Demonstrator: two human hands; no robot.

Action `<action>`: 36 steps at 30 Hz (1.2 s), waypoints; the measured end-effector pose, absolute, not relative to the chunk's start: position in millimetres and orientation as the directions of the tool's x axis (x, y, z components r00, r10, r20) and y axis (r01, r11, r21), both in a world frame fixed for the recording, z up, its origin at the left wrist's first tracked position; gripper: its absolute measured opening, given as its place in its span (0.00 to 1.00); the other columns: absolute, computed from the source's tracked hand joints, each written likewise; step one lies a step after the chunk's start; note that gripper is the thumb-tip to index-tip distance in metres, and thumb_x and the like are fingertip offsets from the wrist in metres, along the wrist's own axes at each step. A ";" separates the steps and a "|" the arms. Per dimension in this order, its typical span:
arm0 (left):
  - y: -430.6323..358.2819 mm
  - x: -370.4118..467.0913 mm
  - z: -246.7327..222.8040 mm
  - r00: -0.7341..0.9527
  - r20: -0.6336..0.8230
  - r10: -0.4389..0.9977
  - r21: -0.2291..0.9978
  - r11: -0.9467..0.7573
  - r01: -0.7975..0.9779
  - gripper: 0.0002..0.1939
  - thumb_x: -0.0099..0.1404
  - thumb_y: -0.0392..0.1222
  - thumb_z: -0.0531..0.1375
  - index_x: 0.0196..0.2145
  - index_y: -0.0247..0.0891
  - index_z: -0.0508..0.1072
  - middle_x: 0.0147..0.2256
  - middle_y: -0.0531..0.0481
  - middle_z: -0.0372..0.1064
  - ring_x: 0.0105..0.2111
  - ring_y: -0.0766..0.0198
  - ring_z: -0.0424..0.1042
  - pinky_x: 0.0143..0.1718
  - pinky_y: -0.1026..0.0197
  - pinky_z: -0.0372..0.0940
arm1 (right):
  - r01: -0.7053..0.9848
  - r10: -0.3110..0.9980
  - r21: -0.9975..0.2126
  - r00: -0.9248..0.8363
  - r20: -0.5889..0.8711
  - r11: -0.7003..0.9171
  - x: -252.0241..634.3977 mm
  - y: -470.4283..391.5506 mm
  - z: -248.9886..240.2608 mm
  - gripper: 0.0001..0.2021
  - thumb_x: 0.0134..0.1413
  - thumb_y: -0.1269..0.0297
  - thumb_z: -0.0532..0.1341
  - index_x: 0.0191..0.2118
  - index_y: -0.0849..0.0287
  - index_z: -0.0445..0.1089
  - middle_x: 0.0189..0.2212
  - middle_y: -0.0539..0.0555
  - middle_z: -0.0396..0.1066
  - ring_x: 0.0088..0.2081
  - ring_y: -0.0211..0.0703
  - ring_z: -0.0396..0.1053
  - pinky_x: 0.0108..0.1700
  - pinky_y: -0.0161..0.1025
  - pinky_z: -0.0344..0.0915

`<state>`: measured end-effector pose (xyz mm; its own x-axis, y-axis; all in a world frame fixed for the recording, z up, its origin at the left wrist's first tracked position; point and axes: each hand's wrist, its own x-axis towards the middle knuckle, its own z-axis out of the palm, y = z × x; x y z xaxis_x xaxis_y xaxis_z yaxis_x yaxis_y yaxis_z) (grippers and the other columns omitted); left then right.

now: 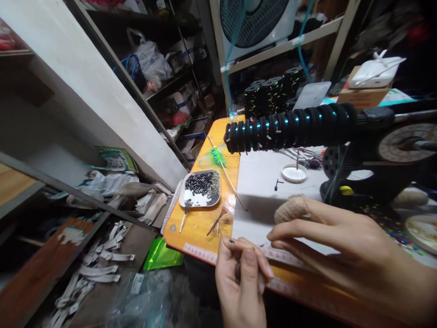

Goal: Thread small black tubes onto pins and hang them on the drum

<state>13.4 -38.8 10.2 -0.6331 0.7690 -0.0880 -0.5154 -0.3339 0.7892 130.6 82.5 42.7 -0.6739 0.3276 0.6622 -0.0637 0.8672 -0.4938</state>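
Note:
My left hand (pixel 241 278) is closed at the table's front edge, its fingers curled against the thumb; a small dark bit shows at the fingertip, and what it holds is too small to make out. Just right of it, my right hand (pixel 334 237) hovers over the white sheet (pixel 257 182), fingers stretched forward, one wrapped in tan tape (pixel 292 208). Nothing shows between its fingers. A small black piece (pixel 277 185) lies on the sheet beyond. To the left, a white tray (pixel 200 204) holds dark tubes and small grey bits.
Black spools (pixel 290 130) on a horizontal machine arm cross above the sheet. A round white dish (pixel 294 173) lies beneath them. A stick with green bristles (pixel 217 157) rests on the orange table (pixel 170 230). Shelves stand to the left, a fan (pixel 256 23) behind.

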 end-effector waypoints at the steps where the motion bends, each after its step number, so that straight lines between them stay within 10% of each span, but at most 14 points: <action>1: -38.5 13.6 9.6 -0.632 -0.090 0.770 0.789 -0.332 -0.517 0.20 0.60 0.52 0.74 0.28 0.36 0.71 0.21 0.57 0.68 0.19 0.77 0.58 0.22 0.75 0.54 | -0.070 0.338 -0.506 -0.666 0.665 0.860 130.5 82.6 43.4 0.07 0.69 0.70 0.59 0.41 0.56 0.75 0.34 0.53 0.71 0.34 0.34 0.72 0.33 0.28 0.69; 11: -35.4 18.5 2.4 -0.600 -0.109 0.792 0.827 -0.263 -0.497 0.19 0.63 0.54 0.72 0.30 0.37 0.72 0.22 0.57 0.67 0.19 0.75 0.59 0.23 0.72 0.56 | -0.176 0.374 -0.672 -0.716 0.589 0.720 131.4 82.2 52.7 0.09 0.65 0.73 0.63 0.43 0.55 0.80 0.32 0.55 0.75 0.32 0.40 0.76 0.28 0.32 0.71; 15: -30.5 22.6 4.9 -0.657 -0.028 0.753 0.768 -0.405 -0.497 0.14 0.64 0.49 0.72 0.32 0.39 0.73 0.38 0.53 0.75 0.22 0.76 0.61 0.30 0.69 0.63 | -0.100 0.363 -0.577 -0.687 0.630 0.811 129.0 75.1 48.7 0.04 0.62 0.71 0.64 0.41 0.56 0.75 0.33 0.55 0.73 0.32 0.40 0.73 0.29 0.32 0.71; 24: -26.2 0.4 23.2 -0.785 0.318 0.532 0.677 -0.706 -0.205 0.08 0.70 0.44 0.67 0.33 0.42 0.75 0.20 0.59 0.57 0.22 0.70 0.56 0.25 0.70 0.60 | 0.068 0.334 -0.394 -0.672 0.661 0.916 130.0 78.3 58.9 0.06 0.67 0.75 0.55 0.42 0.56 0.65 0.36 0.55 0.69 0.34 0.39 0.70 0.34 0.32 0.71; 30: -23.5 -4.4 10.7 -0.686 0.293 0.666 0.843 -0.518 -0.142 0.09 0.73 0.45 0.63 0.34 0.43 0.73 0.22 0.58 0.67 0.38 0.64 0.76 0.54 0.58 0.65 | 0.000 0.338 -0.442 -0.645 0.685 0.897 133.4 83.7 65.0 0.05 0.67 0.74 0.56 0.41 0.56 0.65 0.34 0.53 0.69 0.34 0.38 0.70 0.33 0.31 0.70; 36: -12.9 2.8 9.0 -0.525 0.215 0.824 0.849 -0.423 -0.316 0.10 0.70 0.45 0.67 0.48 0.43 0.79 0.27 0.55 0.70 0.23 0.70 0.68 0.27 0.68 0.65 | -0.019 0.367 -0.489 -0.636 0.679 0.872 131.8 80.9 74.1 0.08 0.65 0.76 0.56 0.39 0.55 0.65 0.32 0.52 0.70 0.33 0.38 0.70 0.33 0.31 0.70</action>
